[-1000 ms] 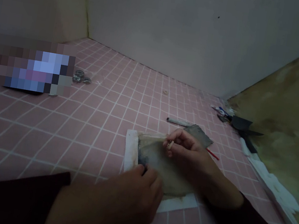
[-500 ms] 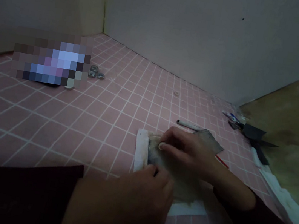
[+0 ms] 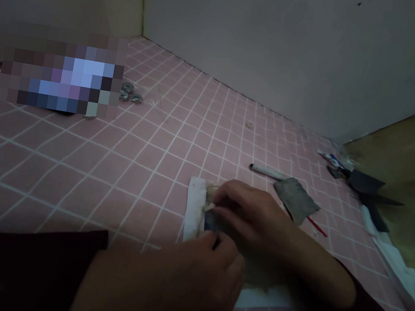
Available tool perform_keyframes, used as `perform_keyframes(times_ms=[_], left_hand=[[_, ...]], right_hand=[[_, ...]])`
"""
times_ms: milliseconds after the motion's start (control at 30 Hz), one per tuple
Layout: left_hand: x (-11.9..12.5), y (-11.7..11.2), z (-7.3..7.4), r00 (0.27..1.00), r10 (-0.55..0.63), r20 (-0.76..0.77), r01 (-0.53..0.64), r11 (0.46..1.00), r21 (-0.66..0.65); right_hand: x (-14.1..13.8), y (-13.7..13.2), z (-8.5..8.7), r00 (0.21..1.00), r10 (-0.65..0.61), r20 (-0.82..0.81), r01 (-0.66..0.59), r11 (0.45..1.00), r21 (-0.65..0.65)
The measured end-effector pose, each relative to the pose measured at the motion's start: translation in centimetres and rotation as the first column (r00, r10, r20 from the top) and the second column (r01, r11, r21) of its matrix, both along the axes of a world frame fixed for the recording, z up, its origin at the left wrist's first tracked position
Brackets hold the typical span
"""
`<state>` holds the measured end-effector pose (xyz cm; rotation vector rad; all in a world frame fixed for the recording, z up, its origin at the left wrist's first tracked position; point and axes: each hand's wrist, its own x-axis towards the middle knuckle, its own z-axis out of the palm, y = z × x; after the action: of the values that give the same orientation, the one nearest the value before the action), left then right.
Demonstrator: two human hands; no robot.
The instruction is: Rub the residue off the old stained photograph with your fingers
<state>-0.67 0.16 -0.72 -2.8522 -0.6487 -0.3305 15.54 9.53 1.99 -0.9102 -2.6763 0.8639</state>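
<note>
A flat piece with a dirty brownish surface and a white border strip (image 3: 194, 206) lies on the pink tiled surface in front of me. My right hand (image 3: 257, 214) is over its far left corner, thumb and forefinger pinched around a small pale thing (image 3: 210, 207), too small to name. My left hand (image 3: 206, 277) is closed and rests over the near left part of the flat piece. Its fingertips are curled at the edge of the dirty surface, and what they hold, if anything, is hidden.
Beyond my right hand lie a grey sheet (image 3: 295, 199), a pale tube (image 3: 266, 172) and a thin red stick (image 3: 317, 226). Black-bladed tools (image 3: 366, 183) lie against the right wall. Several metal rings (image 3: 127, 88) sit by a pixelated patch, far left. A small pale ring (image 3: 249, 125) lies farther back.
My right hand has shifted slightly left and down, bringing its pinched fingertips and the small pale thing to the white border's inner edge. My left hand has hardly moved. The view has tilted slightly.
</note>
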Motion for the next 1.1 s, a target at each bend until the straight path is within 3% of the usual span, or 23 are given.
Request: perform_keyframes(times_ms=[267, 400, 567, 733, 833, 900, 967, 1100], left_hand=[[-0.2, 0.0, 0.5, 0.999, -0.004, -0.049, 0.006, 1.000, 0.028], [-0.5, -0.1, 0.9, 0.994, -0.011, -0.106, 0.015, 0.999, 0.037], [0.3, -0.3, -0.4, 0.998, 0.031, -0.052, -0.028, 0.999, 0.045], [0.4, -0.3, -0.8, 0.999, 0.025, -0.039, -0.022, 0.996, 0.083], [0.3, -0.3, -0.8, 0.999, 0.027, -0.034, -0.024, 0.996, 0.080], [0.3, -0.3, -0.9, 0.999, 0.016, -0.036, -0.014, 0.999, 0.049], [0.2, -0.3, -0.8, 0.999, 0.005, -0.034, -0.005, 1.000, 0.011], [-0.4, -0.1, 0.5, 0.998, -0.021, -0.065, 0.021, 1.000, -0.005]], right_hand=[[0.0, -0.2, 0.4, 1.000, 0.017, 0.022, -0.017, 0.999, 0.033], [-0.5, -0.3, 0.2, 0.996, 0.070, -0.046, -0.068, 0.997, 0.027], [-1.2, 0.1, -1.1, 0.988, 0.139, -0.066, -0.140, 0.990, -0.006], [-1.0, 0.1, -1.3, 0.993, 0.088, -0.076, -0.090, 0.996, -0.015], [-0.8, 0.0, -1.1, 0.989, -0.026, -0.145, 0.000, 0.985, -0.173], [-0.7, 0.2, -1.0, 0.961, -0.143, -0.237, 0.040, 0.919, -0.393], [-0.6, 0.5, -1.0, 0.913, -0.268, -0.309, 0.029, 0.795, -0.606], [-0.2, 1.3, -1.3, 0.829, -0.450, -0.332, -0.032, 0.555, -0.832]])
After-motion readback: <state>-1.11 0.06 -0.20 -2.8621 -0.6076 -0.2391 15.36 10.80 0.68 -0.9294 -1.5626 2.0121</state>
